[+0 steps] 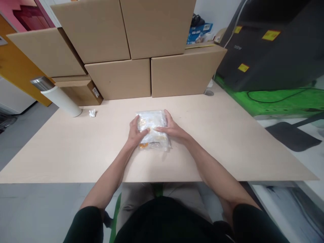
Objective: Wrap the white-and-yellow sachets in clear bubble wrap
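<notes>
A clear plastic-wrapped package [153, 136] lies on the pale wooden table in front of me, its wrapping crinkled and shiny. White and some orange show through the plastic, but I cannot make out the contents. My left hand [136, 131] grips its left side, thumb resting on top. On the opposite side my right hand [173, 128] holds it, fingers along the edge and thumb across the top. The two thumbs almost meet over the middle of the package.
Cardboard boxes [117, 81] are stacked along the table's back edge. A white tumbler [62, 101] with a metal top and a crumpled white tissue [92, 113] stand at the left. A large dark machine [265, 50] rests on a green surface [286, 101] at the right.
</notes>
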`<action>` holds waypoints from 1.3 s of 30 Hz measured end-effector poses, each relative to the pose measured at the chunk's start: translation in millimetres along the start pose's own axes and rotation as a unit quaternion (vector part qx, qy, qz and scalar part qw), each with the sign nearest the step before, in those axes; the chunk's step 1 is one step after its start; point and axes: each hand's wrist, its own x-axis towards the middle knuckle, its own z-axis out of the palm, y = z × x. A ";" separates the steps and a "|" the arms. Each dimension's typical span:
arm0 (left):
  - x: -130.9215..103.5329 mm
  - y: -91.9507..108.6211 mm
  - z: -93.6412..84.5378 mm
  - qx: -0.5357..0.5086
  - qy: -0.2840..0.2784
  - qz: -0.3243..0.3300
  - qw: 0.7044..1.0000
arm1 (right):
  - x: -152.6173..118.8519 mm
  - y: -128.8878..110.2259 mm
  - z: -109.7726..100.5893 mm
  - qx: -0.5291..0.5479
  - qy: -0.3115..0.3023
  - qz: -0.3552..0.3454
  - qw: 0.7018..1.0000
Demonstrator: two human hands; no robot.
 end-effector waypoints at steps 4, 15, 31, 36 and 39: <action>-2.1 11.9 -7.6 0.043 -0.084 -0.009 0.995 | -4.7 1.6 4.8 -0.054 0.066 -0.041 0.996; -1.0 33.5 -40.9 0.208 -0.260 -0.020 0.943 | -8.5 12.0 -14.9 -0.233 -0.087 -0.047 0.967; -4.7 26.5 -43.4 0.245 -0.289 -0.021 0.925 | -21.7 14.8 -22.5 -0.283 -0.106 -0.048 0.952; -5.5 30.7 -41.8 0.298 -0.254 -0.018 0.920 | -33.9 6.6 -17.4 -0.375 -0.074 -0.010 0.924; -4.4 29.7 -40.1 0.309 -0.253 0.002 0.917 | -29.8 -3.4 -8.1 -0.408 -0.051 -0.061 0.909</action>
